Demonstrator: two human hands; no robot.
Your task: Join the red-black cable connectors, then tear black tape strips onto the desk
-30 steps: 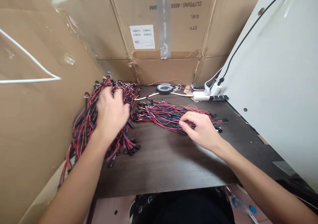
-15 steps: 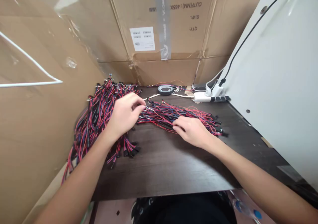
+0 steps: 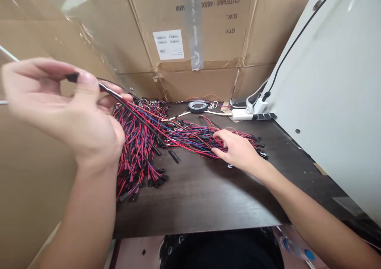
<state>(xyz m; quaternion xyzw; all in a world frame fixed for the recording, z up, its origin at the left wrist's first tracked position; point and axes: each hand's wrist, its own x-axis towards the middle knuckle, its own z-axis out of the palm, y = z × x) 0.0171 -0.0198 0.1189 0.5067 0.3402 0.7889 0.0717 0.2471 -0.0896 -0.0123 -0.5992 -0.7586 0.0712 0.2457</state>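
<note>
Several wires (image 3: 174,155) slanted from the left hand (image 3: 86,122), pinching their black connector (image 3: 72,77), toward the right bundle (image 3: 193,138), the right hand's (image 3: 238,151) grip there unclear; separating them seemingly called for a gentle pull

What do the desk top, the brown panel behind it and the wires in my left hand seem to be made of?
Desk top: wood or wood-look laminate, dark grain, soft sheen. Brown panel: matte cardboard, going by its folds and printing. Wires in your left hand: probably plastic-coated, with smooth coloured skins.
</note>
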